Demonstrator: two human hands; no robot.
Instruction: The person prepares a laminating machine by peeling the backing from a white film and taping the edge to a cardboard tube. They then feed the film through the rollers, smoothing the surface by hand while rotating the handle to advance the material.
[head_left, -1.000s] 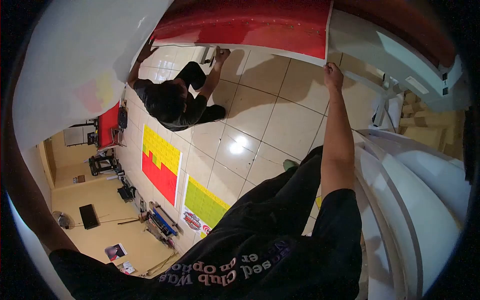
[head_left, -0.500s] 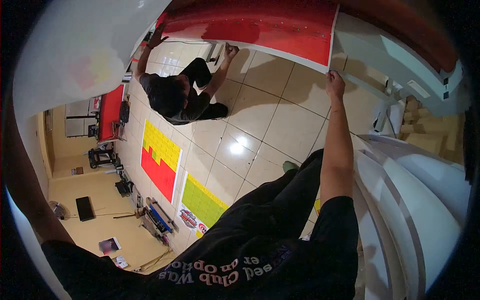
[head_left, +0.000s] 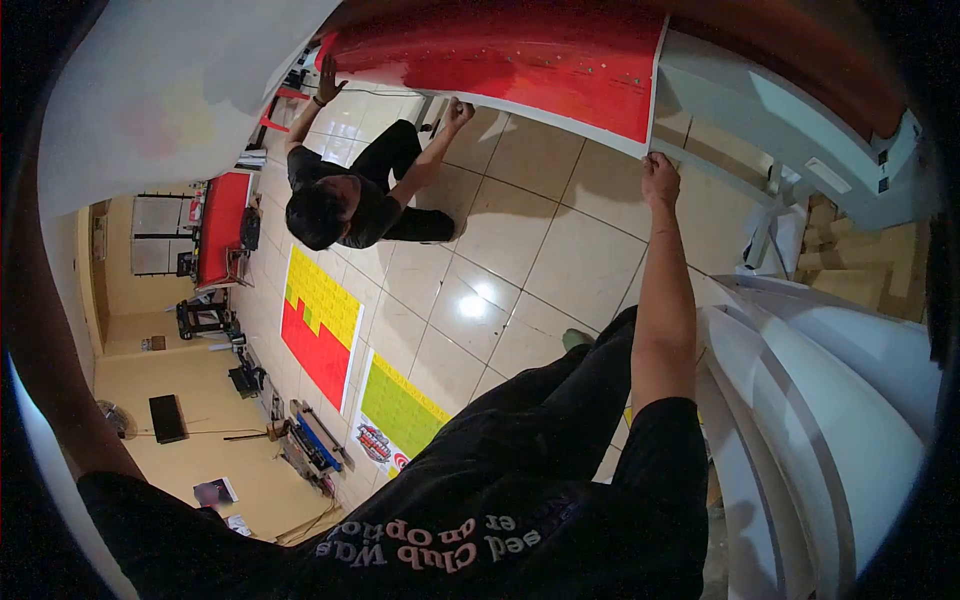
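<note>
My right hand [head_left: 660,181] pinches the lower corner of a large red printed banner [head_left: 560,85] with a white margin. The banner hangs from the wide machine at the top of the view. My left arm [head_left: 60,340] reaches up along the left edge, and its hand is not in view. Near that arm, a big pale white sheet [head_left: 150,130] fills the upper left. A crouching co-worker [head_left: 345,200] has one closed hand [head_left: 459,113] at the banner's lower edge and the other hand [head_left: 328,83] spread by its left end.
Two printed sheets, one yellow and red [head_left: 322,325], one green and yellow [head_left: 400,405], lie on the tiled floor [head_left: 530,220]. A grey machine frame [head_left: 790,130] stands at upper right. Large white rolls [head_left: 830,400] crowd my right side. A long cutter-like tool [head_left: 318,440] lies by the wall.
My right hand has shifted slightly left and down with the banner corner. The co-worker's head has moved a little left and down, with the hands still by the banner.
</note>
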